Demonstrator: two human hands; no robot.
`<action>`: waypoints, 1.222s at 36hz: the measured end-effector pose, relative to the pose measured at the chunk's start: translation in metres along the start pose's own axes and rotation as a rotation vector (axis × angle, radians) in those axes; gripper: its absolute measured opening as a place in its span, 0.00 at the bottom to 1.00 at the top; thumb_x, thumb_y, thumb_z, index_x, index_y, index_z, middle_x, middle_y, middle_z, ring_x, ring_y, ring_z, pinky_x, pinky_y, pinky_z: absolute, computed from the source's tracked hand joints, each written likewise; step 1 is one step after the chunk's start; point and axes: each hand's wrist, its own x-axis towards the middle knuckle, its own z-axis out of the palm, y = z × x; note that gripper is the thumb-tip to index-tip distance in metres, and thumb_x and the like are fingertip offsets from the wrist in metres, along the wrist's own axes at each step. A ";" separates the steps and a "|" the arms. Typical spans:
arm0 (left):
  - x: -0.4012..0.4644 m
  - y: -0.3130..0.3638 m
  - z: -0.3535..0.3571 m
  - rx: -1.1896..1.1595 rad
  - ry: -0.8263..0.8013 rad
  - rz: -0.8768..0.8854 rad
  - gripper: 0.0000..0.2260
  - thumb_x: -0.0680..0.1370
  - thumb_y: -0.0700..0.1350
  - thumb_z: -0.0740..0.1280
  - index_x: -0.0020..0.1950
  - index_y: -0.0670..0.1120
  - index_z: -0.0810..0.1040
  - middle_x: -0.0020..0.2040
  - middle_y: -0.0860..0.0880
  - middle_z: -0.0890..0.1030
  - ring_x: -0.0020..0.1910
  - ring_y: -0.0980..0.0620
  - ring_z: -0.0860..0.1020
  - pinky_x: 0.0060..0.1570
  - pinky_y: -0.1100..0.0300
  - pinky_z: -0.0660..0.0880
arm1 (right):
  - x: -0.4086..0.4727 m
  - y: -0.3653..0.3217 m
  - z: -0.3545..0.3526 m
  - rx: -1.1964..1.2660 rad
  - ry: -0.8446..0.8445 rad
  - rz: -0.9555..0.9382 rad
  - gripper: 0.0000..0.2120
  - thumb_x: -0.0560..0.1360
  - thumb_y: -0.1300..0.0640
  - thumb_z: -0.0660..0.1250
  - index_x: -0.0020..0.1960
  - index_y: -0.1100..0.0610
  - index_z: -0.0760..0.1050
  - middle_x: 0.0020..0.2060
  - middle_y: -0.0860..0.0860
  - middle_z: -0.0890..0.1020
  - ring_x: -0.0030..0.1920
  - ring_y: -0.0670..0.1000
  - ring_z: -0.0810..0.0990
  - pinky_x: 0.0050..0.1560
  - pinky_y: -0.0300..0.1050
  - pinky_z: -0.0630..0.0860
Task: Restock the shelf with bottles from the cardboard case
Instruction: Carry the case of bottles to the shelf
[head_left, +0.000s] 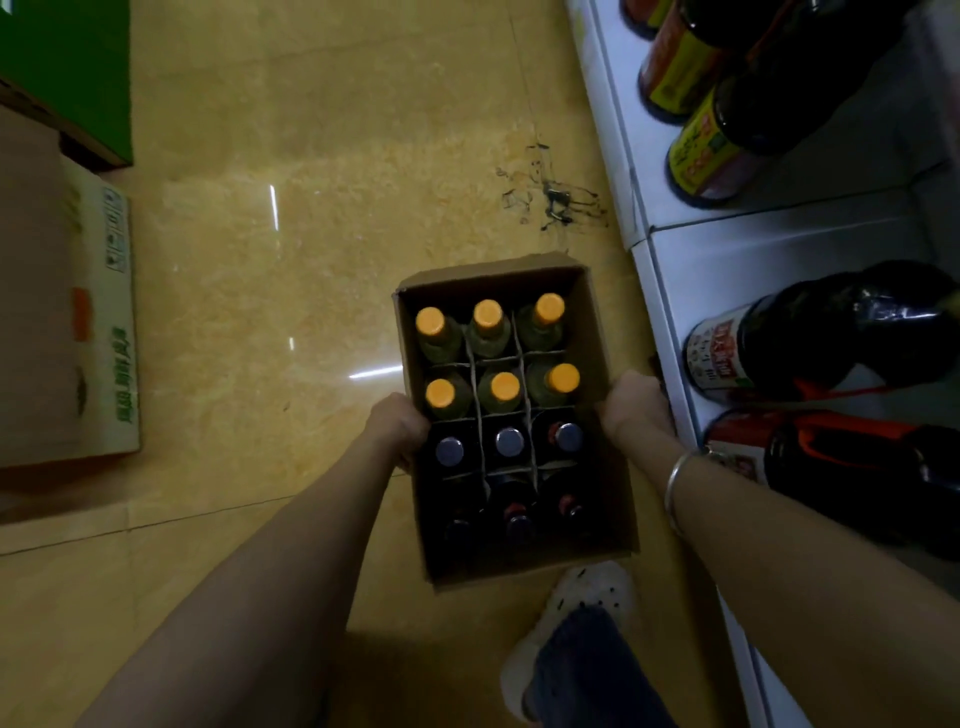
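Floor: yellow-tan polished tile with a dark scuff mark near the shelf's front edge.
Room: a shop aisle, dim; two closed cartons stood along the floor's left edge.
Case: the cardboard case sat open-topped, its long axis running away from the person, parallel to the shelf front and just beside it; whether it rested on the floor or was carried could not be told.
Contents: six orange-capped bottles filled the far cells, dark-capped bottles the near cells, all upright in a cardboard divider.
Left hand: the left hand gripped the case's left wall, fingers curled over its rim.
Right hand: the right hand gripped the right wall the same way; a bracelet sat on that wrist.
Key relation: the shelf lay to the right of the case, so the right hand was nearer it; the bottles lay between the two hands.
Shelf: white, its front edge holding dark bottles with labels, and bare space between them.
Judgement: a bottle would probably be lifted straight up, then carried right.
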 end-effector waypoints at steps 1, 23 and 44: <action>-0.001 -0.001 0.000 -0.006 -0.010 -0.008 0.11 0.78 0.37 0.64 0.56 0.32 0.76 0.52 0.33 0.81 0.48 0.37 0.82 0.50 0.46 0.79 | -0.002 0.000 0.002 0.014 0.014 0.008 0.11 0.79 0.61 0.60 0.59 0.65 0.74 0.60 0.63 0.76 0.60 0.62 0.76 0.55 0.52 0.75; -0.020 0.049 -0.068 0.490 0.273 0.744 0.08 0.79 0.45 0.62 0.50 0.43 0.80 0.47 0.43 0.81 0.47 0.43 0.79 0.43 0.54 0.75 | -0.101 -0.036 0.042 0.293 0.214 0.393 0.26 0.76 0.64 0.60 0.72 0.59 0.56 0.67 0.62 0.67 0.67 0.63 0.65 0.65 0.64 0.64; 0.004 0.139 -0.028 0.765 0.079 0.853 0.32 0.76 0.34 0.64 0.76 0.50 0.57 0.79 0.43 0.48 0.74 0.38 0.58 0.70 0.47 0.62 | -0.129 0.021 0.072 1.001 0.285 0.823 0.34 0.72 0.56 0.72 0.70 0.68 0.59 0.52 0.61 0.79 0.51 0.62 0.78 0.51 0.53 0.76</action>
